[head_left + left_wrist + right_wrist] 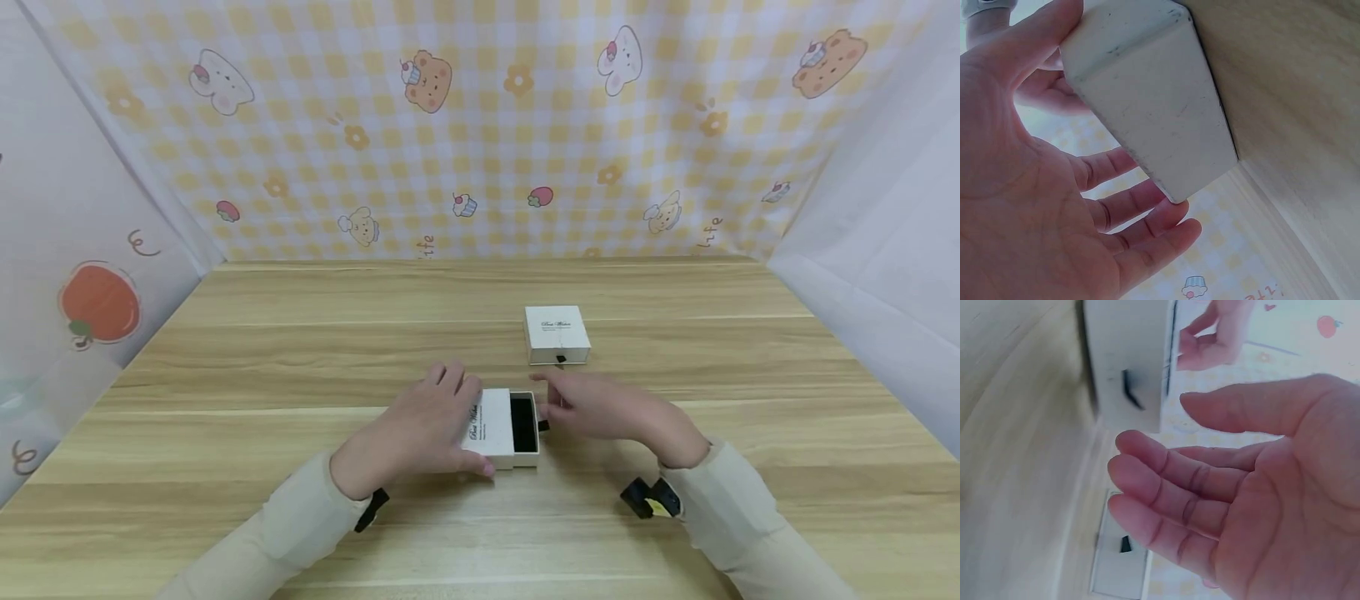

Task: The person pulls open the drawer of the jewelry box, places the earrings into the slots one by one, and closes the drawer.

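Set over a pale wood-grain counter [465,550], with streaks running left to right and white cloth walls [885,275] at both sides. Reaching in from the near edge, in cream sleeves [303,504]. At the middle of the counter, grasped by the fingers of the left hand [423,429], with thumb on the near side: a white box [497,429]. Lies flat with its black-lined drawer [527,460] partly out, pointing right, black tab [543,426] foremost. Cannot tell the long axis, with the left end covered. Just right of the tab, loosely bent and holding nothing: the fingers of the right hand [603,407]. Farther back, a second white box [557,329], closed, tab facing near. Beyond, a yellow-checked curtain [480,150] with bears, flowers and cupcakes.
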Demonstrator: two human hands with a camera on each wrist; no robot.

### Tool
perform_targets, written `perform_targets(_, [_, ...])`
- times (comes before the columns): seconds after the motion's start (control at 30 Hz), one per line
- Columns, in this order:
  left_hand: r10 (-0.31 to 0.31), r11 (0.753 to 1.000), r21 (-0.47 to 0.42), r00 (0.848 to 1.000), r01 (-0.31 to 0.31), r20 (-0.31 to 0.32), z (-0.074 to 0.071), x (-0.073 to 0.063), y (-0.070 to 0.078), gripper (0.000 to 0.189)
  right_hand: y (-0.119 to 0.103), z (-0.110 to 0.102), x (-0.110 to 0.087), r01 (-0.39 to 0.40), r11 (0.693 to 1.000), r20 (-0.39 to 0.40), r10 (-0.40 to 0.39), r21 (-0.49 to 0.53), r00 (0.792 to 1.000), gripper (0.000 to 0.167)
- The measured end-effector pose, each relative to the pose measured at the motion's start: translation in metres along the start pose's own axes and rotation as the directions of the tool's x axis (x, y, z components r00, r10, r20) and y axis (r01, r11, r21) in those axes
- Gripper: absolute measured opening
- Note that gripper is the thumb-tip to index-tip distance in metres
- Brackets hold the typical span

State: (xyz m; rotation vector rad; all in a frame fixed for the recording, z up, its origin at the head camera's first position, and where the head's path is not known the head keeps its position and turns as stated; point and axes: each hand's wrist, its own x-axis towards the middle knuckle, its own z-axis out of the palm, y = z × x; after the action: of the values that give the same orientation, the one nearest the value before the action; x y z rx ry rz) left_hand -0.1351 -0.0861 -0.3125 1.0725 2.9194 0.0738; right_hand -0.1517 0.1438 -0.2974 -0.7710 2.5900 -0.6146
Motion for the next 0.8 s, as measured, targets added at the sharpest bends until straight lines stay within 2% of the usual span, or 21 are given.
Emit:
perform_targets(0.07, [0.001, 1.000, -0.002, 1.000, -0.001, -0.002, 0.000, 0.000, 0.000, 0.078, -0.003, 0.000, -0.001, 0.030, 0.999, -0.003, -0.030, -0.026, 1.000, 0.053])
perform_targets(0.27, [-0.003, 1.000, -0.006, 1.000, 0.003, -0.003, 0.000, 0.000, 0.000, 0.080, -0.013, 0.004, -0.003, 0.086, 0.994, 0.017, -0.085, -0.069, 0.996, 0.059])
perform_targets(0.33, [-0.003, 1.000, -0.006, 1.000, 0.003, -0.003, 0.000, 0.000, 0.000, 0.080, -0.017, 0.007, -0.003, 0.054, 0.995, 0.014, -0.053, -0.089, 0.998, 0.073])
perform_targets(0.47, [-0.003, 1.000, -0.006, 1.000, 0.003, -0.002, 0.000, 0.000, 0.000, 0.081, -0.022, 0.013, -0.003, -0.018, 0.989, 0.003, 0.019, -0.149, 1.000, 0.089])
perform_targets(0.63, [-0.004, 1.000, -0.018, 1.000, 0.004, -0.005, 0.001, 0.000, 0.001, 0.082, -0.027, 0.017, -0.001, -0.061, 0.982, -0.010, 0.061, -0.177, 0.998, 0.086])
perform_targets(0.8, [0.003, 0.999, -0.034, 1.000, -0.004, -0.028, 0.001, 0.001, 0.001, 0.080, -0.030, 0.020, 0.000, -0.068, 0.986, -0.027, 0.065, -0.153, 0.998, 0.083])
